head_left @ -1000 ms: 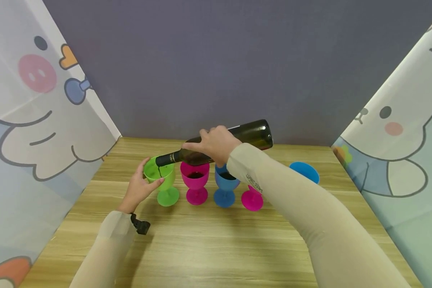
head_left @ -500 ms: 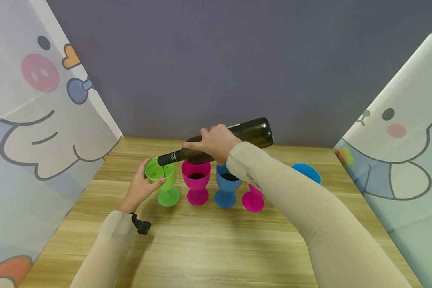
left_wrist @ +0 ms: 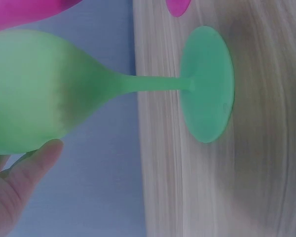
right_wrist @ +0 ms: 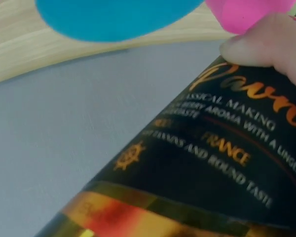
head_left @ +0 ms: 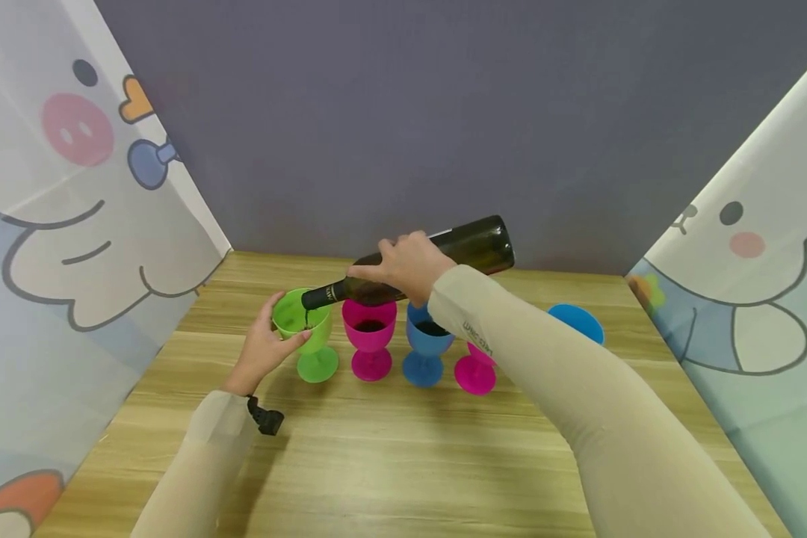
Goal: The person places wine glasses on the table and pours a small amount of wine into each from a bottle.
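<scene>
My left hand (head_left: 261, 350) holds the bowl of a green plastic goblet (head_left: 318, 364), thumb on the near side and fingers at the far left side. Its round foot stands on the table, as the left wrist view shows. My right hand (head_left: 413, 265) grips a dark glass wine bottle (head_left: 480, 243) round its body. The bottle is tilted, neck down to the left, its mouth over the green goblet's rim. A thin dark stream falls from it into the bowl. In the right wrist view the bottle's black label (right_wrist: 222, 148) and a thumb (right_wrist: 261, 42) are visible.
To the right of the green goblet stand a magenta goblet (head_left: 370, 340) and a blue goblet (head_left: 430, 345), both with dark liquid inside. Another magenta goblet (head_left: 475, 376) and a blue one (head_left: 578, 321) are partly hidden by my right sleeve. A grey wall (head_left: 390, 112) rises behind the wooden table (head_left: 376, 463).
The bottle's mouth has shifted slightly to the right over the green goblet, and its base has tipped up a little. Liquid keeps flowing. My left hand keeps its hold.
</scene>
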Demonstrator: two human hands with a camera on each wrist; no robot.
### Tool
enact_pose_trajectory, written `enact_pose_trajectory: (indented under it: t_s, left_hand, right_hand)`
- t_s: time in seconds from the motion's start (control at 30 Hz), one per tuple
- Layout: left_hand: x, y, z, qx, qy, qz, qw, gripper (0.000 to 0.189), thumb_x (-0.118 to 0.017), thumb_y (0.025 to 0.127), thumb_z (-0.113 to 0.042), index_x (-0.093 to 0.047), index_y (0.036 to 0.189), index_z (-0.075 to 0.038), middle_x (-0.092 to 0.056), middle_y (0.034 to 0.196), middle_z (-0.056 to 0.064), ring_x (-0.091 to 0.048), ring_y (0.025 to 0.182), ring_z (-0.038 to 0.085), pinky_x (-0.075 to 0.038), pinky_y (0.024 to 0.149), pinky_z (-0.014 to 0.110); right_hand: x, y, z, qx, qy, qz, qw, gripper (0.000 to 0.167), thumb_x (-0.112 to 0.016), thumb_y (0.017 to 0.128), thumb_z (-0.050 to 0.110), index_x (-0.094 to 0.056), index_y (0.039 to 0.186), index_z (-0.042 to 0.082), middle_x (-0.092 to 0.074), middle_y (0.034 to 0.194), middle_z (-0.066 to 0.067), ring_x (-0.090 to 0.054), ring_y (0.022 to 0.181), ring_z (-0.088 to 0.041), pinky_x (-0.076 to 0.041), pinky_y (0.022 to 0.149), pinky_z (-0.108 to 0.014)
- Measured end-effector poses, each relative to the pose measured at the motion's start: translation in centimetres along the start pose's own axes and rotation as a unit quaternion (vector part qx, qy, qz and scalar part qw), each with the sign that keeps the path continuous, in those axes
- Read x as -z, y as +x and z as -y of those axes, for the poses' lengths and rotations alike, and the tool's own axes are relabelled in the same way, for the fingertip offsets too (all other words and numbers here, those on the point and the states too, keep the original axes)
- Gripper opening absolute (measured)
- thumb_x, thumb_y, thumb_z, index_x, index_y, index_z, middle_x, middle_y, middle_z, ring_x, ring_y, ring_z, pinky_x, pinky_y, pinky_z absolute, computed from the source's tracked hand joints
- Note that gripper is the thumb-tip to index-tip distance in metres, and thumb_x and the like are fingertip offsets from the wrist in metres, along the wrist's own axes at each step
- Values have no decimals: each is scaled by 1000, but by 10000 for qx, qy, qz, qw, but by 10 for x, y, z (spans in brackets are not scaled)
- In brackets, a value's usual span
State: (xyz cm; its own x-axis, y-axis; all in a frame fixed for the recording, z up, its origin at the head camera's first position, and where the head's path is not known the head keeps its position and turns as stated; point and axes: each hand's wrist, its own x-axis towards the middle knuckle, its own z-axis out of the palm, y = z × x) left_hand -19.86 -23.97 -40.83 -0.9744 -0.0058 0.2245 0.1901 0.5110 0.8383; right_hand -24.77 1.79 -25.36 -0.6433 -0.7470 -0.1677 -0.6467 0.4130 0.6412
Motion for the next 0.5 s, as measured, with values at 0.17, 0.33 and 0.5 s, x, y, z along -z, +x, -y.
enact_pose_trajectory:
  t_s: [0.17,0.33,0.5]
  left_hand:
    - [-1,2,2,-60,8,32,10000,83,-69,83,-9,-19,146,10,-38,136,35,-45,119,49,-35,101,59]
    - [-2,4,4,-68,21,39,10000,82,-69,83,-10,-19,145,10,-39,136,36,-45,119,49,-36,100,59]
    - [-2,5,5,-53,-17,46,10000,83,-70,83,-10,-19,146,10,-41,133,35,-46,118,48,-36,100,58]
  right_hand:
    - [0,-1,-4,-74,-76,-82,9999,93,-68,82,23,-10,152,43,-54,100,-10,-52,64,-21,-47,57,-29]
    - [0,0,-6,-45,-17,-63,10000,93,-68,82,23,-10,152,43,-54,102,-10,-52,67,-23,-48,59,-31]
    - [1,0,-7,-72,-31,-81,9999,95,-70,81,25,-10,152,43,-54,102,-10,-53,69,-24,-48,60,-31]
